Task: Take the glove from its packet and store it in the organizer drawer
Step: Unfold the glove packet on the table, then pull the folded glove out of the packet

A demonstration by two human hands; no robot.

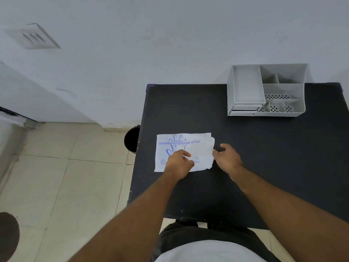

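Head view, looking down on a black desk (264, 157). A white glove packet (188, 146) printed in blue, "DISPOSABLE POLYETHYLENE GLOVES", lies flat near the desk's left edge. The left hand (178, 162) rests on the packet's lower middle, fingers curled and pressing down. The right hand (227, 157) pinches the packet's right edge between thumb and fingers. A grey organizer (266, 90), with open compartments and small front drawers, stands at the far right, well apart from the packet

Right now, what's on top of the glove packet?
The left hand presses on the glove packet; the right hand pinches its right edge. Print under the left hand is covered.
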